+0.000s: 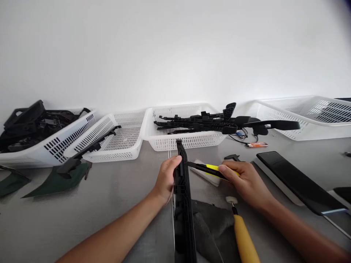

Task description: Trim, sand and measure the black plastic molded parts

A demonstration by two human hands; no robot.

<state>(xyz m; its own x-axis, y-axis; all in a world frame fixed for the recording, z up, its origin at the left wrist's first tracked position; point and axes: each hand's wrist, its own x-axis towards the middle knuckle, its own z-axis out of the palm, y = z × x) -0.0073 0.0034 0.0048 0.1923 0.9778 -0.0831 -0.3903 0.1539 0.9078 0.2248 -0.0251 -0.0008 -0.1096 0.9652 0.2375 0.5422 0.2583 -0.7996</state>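
Observation:
My left hand is closed around the upper part of a long black plastic trim piece, which runs upright in view from the bottom edge towards the middle basket. In my right hand is a yellow and black utility knife, held from the right. The knife's tip points left and lies at the right edge of the trim piece, near my left thumb. I cannot tell whether the blade touches the plastic. Below the knife lie a dark cloth and a tool with a yellow handle.
White baskets line the wall: a left one, a small one, a middle one full of black plastic parts, and a right one. A black phone-like slab rests at right. Green cloth lies at left.

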